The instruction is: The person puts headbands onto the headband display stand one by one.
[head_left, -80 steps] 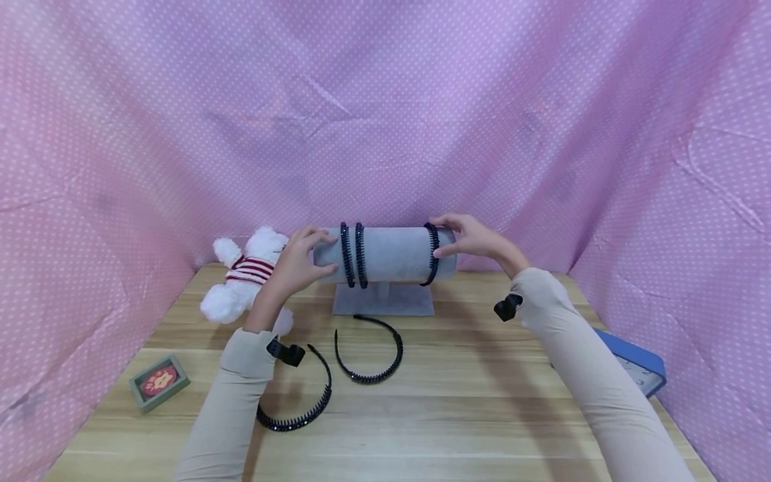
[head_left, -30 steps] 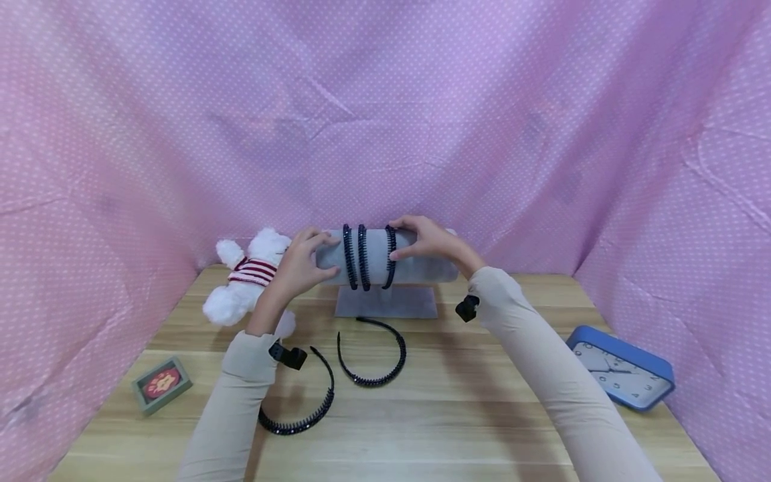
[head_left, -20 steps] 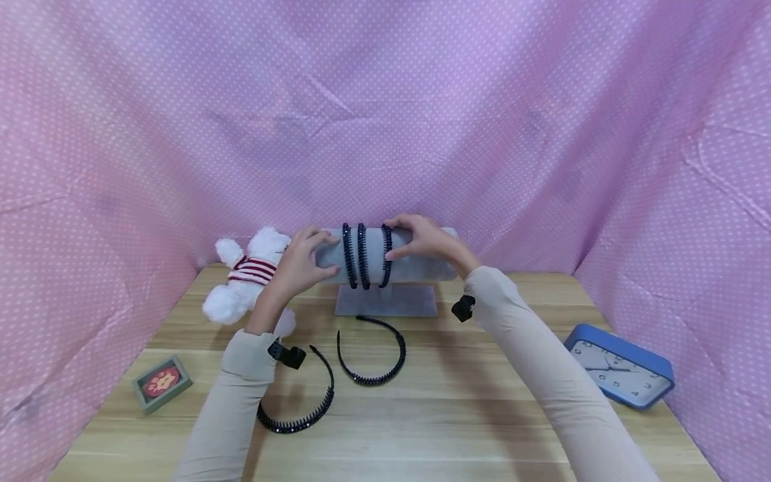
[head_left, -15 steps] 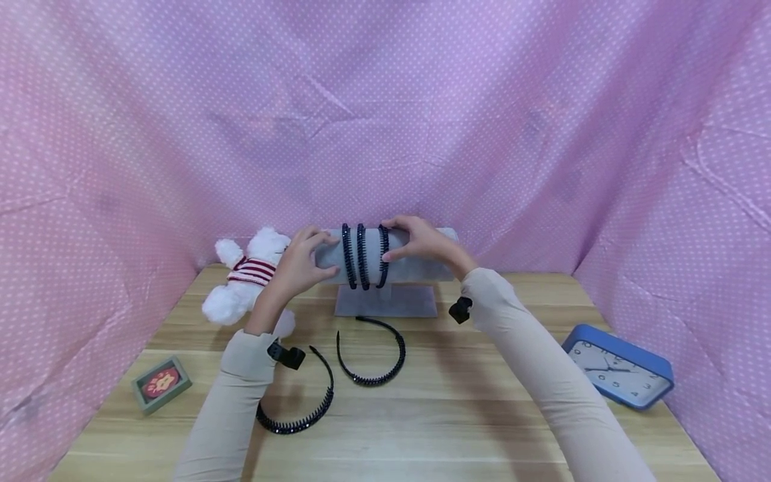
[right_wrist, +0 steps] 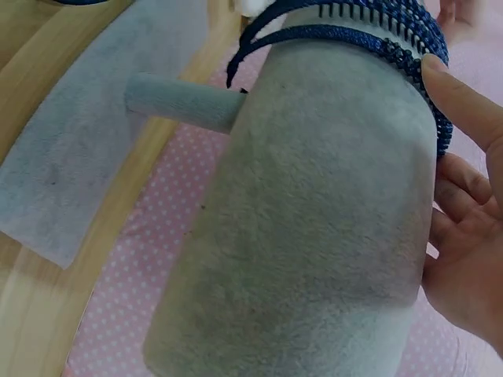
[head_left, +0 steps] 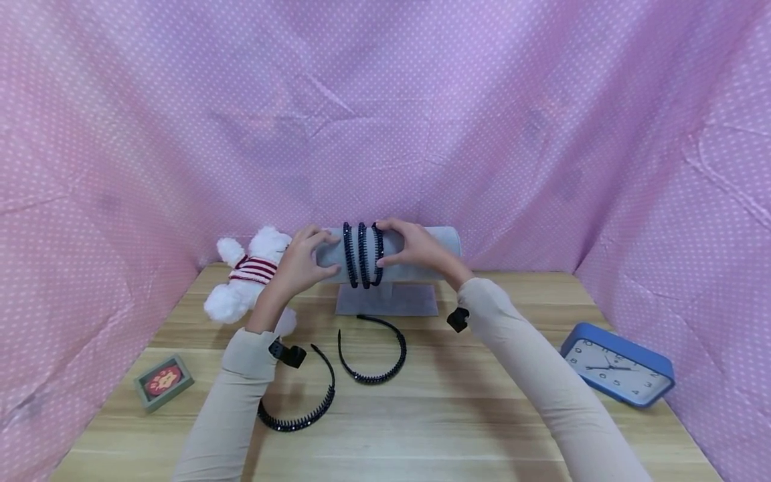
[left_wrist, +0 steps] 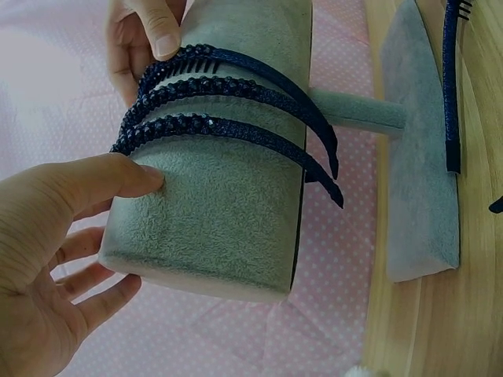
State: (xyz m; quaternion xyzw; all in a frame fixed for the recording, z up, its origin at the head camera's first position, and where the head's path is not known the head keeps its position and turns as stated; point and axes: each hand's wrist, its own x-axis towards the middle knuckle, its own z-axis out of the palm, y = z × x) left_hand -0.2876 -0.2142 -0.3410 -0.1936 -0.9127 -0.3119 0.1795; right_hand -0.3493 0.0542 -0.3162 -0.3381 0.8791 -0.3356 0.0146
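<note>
A grey velvet headband stand, a padded roll on a post and flat base, stands at the back of the table. Three black beaded, toothed headbands sit side by side on its roll. My left hand grips the roll's left end, thumb on its surface and fingers round the far side in the left wrist view. With thumb and fingertips, my right hand holds the rightmost headband, close to the middle headband. The left headband lies nearest my left thumb.
Two more black headbands lie on the wooden table, one headband before the stand and another headband by my left sleeve. A white plush toy sits left, a small green frame front left, a blue clock right.
My right hand has slid the rightmost headband leftward along the roll, from near its right end to beside the other two. My left hand has stayed on the roll's left end.
</note>
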